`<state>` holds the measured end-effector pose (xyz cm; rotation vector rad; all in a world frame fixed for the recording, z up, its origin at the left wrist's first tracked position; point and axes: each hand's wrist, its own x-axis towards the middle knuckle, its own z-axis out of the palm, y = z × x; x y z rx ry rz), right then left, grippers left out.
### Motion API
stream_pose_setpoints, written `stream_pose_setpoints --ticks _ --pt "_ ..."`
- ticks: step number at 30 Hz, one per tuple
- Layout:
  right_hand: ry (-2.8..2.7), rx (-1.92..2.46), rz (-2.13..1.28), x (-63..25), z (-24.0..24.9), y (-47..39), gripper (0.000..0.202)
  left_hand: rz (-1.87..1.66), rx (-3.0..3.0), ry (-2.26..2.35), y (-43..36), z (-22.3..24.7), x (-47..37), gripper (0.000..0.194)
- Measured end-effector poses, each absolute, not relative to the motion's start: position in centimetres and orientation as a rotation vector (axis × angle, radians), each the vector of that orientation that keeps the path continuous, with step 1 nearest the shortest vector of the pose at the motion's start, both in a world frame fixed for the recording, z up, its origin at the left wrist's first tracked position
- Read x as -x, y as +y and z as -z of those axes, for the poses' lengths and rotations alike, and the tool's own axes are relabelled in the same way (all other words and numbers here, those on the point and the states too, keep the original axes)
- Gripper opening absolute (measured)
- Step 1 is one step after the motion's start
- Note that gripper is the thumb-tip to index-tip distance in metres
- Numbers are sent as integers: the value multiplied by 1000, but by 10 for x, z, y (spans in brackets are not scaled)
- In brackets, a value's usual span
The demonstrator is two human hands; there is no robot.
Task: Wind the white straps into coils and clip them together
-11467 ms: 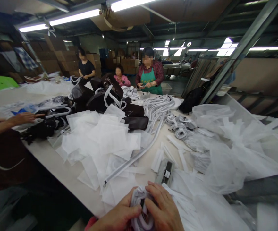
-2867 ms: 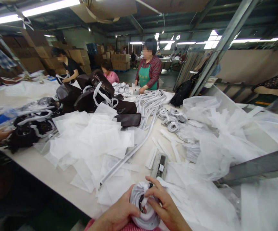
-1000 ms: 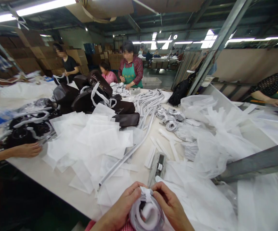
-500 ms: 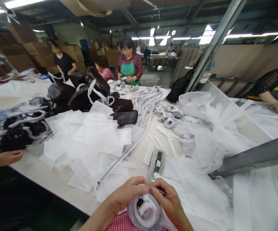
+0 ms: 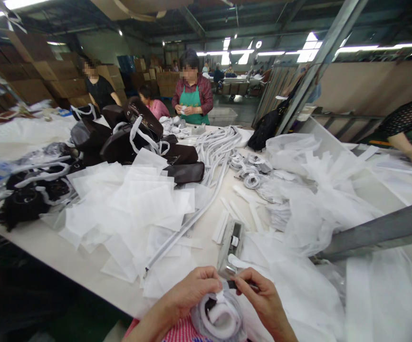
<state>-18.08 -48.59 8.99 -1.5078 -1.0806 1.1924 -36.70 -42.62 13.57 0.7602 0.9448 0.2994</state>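
A rolled-up strap [image 5: 223, 317], wrapped in white and grey, is held at the bottom centre in front of my body. My left hand [image 5: 193, 292] is closed on its upper left edge, thumb and fingers pinched together. On the other side my right hand [image 5: 263, 297] pinches a small dark piece [image 5: 232, 284] beside the roll; what kind of piece it is, I cannot tell. Just beyond both hands stands a grey tape dispenser [image 5: 231, 244] with a white strip [image 5: 237, 261] at its near end. A single grey-white strap [image 5: 180, 232] lies stretched across the table to the left.
Thin white sheets [image 5: 127, 199] are heaped to the left, with dark bags [image 5: 134, 137] behind. Rolled straps [image 5: 252, 178] and loose straps [image 5: 216, 142] lie farther back. A metal beam [image 5: 380, 228] crosses on the right. Co-workers stand around, one wearing a green apron [image 5: 190, 99].
My right hand has moved a little right, away from my left, with the dark piece now showing between them. At the left edge, another person's hand has drawn back.
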Motion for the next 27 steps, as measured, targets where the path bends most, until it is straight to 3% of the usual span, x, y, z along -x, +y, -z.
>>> stream_pose_setpoints --ticks 6,10,13,17,21,24,27 --pt "-1186 1470 -1263 162 -90 -482 34 -373 -753 985 -420 -129 374 13" --pt "-1423 1513 -1030 159 -99 -479 42 -418 -743 995 -417 -132 374 22" --pt "-1697 1416 -1047 168 -114 -477 58 -428 -757 967 -416 -138 372 30" --pt "-1772 1400 -1066 178 -133 -470 42 -428 -749 946 -414 -145 371 32" --pt "-1807 1435 -1176 180 -149 -460 40 -388 -763 948 -410 -150 370 28" --pt "-1829 1448 -1241 184 -158 -453 25 -335 -770 928 -407 -153 371 28" --pt "-1777 1472 -1245 186 -158 -448 27 -273 -788 885 -405 -155 371 23"
